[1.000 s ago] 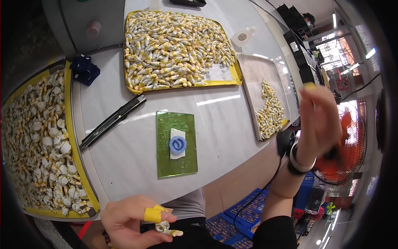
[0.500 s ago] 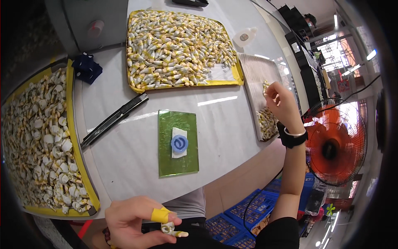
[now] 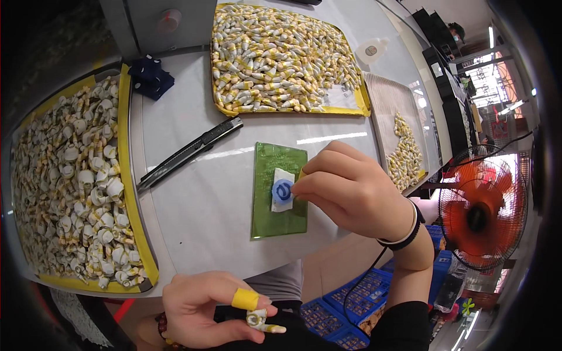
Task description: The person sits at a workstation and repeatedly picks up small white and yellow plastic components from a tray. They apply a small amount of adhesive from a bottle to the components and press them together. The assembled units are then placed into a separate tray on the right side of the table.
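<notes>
- Your left hand (image 3: 202,310) is pinching nearly closed, thumb and index finger gripping a small white-and-yellow piece (image 3: 257,319) at the tips; its slim end is pointing right, away from your palm.
- Yellow tape (image 3: 244,299) is wrapping that index finger, just above the piece.
- Your right hand (image 3: 357,193) is curling palm-down, fingertips bunching at the right edge of the blue disc (image 3: 281,190). Can't tell if they're meeting fully, touching it or gripping anything.
- The disc is resting on a white pad (image 3: 283,206), which is lying on a green plate (image 3: 266,225), both left of your right hand and beyond your left.
- The nearly full tray (image 3: 365,102) is sitting beyond your right hand, toward its left; the part-filled tray (image 3: 386,96) is lying beyond it, to the right.
- The yellow-rimmed tray (image 3: 140,234) is standing left of your left hand, holding many pieces.
- A long black tool (image 3: 187,155) is lying beyond your left hand, on the table (image 3: 205,222).
</notes>
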`<state>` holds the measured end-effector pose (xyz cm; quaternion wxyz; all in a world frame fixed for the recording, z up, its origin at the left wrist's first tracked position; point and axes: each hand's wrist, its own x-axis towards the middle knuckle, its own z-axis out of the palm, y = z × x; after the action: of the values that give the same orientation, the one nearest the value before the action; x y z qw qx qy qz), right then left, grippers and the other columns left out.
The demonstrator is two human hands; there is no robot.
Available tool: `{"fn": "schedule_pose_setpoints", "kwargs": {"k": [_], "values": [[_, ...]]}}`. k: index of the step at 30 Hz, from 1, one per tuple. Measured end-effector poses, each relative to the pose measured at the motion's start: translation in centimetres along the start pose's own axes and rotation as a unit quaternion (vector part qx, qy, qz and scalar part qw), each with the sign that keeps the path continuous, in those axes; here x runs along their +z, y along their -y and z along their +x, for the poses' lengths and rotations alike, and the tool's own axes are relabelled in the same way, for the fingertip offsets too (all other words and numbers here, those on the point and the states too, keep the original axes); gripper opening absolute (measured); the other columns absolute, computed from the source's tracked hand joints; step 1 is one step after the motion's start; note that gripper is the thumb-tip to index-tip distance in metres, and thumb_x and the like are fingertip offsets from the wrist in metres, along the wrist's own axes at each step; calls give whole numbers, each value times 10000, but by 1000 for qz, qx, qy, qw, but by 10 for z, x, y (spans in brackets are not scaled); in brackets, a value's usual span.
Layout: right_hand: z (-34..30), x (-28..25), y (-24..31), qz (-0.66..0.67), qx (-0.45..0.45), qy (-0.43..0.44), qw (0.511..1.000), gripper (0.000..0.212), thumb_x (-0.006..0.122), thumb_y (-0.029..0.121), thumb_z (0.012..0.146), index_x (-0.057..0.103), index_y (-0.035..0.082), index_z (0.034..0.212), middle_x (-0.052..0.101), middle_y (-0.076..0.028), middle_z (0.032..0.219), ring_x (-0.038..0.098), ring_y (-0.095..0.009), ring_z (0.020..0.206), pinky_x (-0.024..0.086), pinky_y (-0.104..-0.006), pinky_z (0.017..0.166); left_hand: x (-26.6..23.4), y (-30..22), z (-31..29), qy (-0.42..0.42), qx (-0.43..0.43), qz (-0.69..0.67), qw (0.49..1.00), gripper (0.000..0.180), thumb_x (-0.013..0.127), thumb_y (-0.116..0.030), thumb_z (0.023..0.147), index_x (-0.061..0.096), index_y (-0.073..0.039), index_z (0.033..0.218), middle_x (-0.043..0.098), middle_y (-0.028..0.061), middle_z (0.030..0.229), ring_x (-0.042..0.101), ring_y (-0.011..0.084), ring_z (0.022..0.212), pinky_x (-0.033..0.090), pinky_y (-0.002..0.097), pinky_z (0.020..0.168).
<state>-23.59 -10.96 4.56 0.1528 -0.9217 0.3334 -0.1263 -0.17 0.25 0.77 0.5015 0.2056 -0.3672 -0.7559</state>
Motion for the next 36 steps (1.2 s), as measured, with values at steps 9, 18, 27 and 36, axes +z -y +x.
{"fn": "schedule_pose_setpoints", "kwargs": {"k": [9, 18, 27, 36], "values": [[5, 10, 5, 2, -16, 1, 1000, 167, 620, 8, 650, 604, 46, 812, 528, -61, 752, 545, -239, 757, 475, -325, 633, -9, 6, 3, 6, 94, 89, 992, 312, 765, -50, 743, 594, 80, 969, 647, 202, 885, 629, 217, 774, 508, 314, 709], [-13, 7, 54, 321, 35, -134, 937, 155, 707, -60, 663, 664, 27, 784, 646, -88, 718, 611, -214, 601, 476, -293, 507, -10, 10, 3, 11, 179, 186, 966, 295, 765, 21, 707, 611, 77, 953, 645, 209, 903, 637, 238, 755, 502, 300, 640], [-14, 10, 76, 369, 67, -117, 919, 164, 766, -33, 636, 619, 17, 690, 654, -104, 691, 628, -242, 570, 524, -312, 505, -3, 4, 11, 2, 212, 267, 940, 289, 765, 26, 698, 620, 45, 946, 650, 182, 908, 640, 265, 762, 497, 303, 654], [-9, 11, 71, 396, -12, -91, 914, 147, 735, -57, 667, 601, -31, 720, 641, -138, 726, 619, -274, 595, 531, -332, 525, -6, -4, 14, 44, 220, 318, 921, 348, 787, -3, 659, 615, 13, 961, 638, 145, 889, 636, 309, 759, 509, 361, 678]]}}
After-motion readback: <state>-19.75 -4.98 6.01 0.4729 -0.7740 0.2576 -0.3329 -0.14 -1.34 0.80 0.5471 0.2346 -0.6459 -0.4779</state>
